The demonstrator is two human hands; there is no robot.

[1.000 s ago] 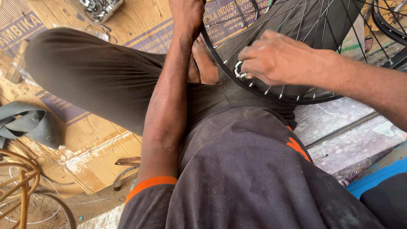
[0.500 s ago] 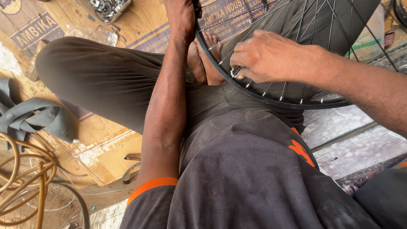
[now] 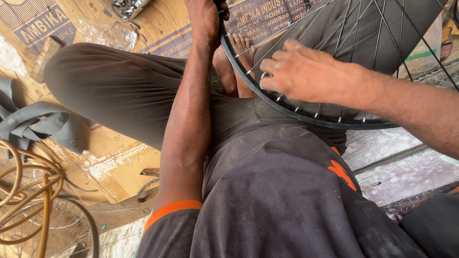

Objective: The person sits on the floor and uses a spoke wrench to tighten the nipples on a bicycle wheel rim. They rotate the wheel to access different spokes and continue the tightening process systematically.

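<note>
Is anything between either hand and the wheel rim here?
Nothing visible. The left hand already grips the black rim at its upper left edge, and the right hand lies over the spokes just inside the rim, fingertips at a spoke end. What those fingertips pinch is too small to tell.

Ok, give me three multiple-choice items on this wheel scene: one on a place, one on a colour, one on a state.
1. Where does the grey rubber tube lie?
A. on the cardboard, left of the legs
B. over the wheel
C. in the right hand

2. What colour is the sleeve band?
A. blue
B. orange
C. white

3. What is the left hand doing?
A. resting flat on the knee
B. hanging free
C. gripping the wheel rim

Answers: 1 A, it lies folded on the cardboard. 2 B, the cuff edge is orange. 3 C, its fingers wrap the rim while the right hand works at the spokes.
</note>
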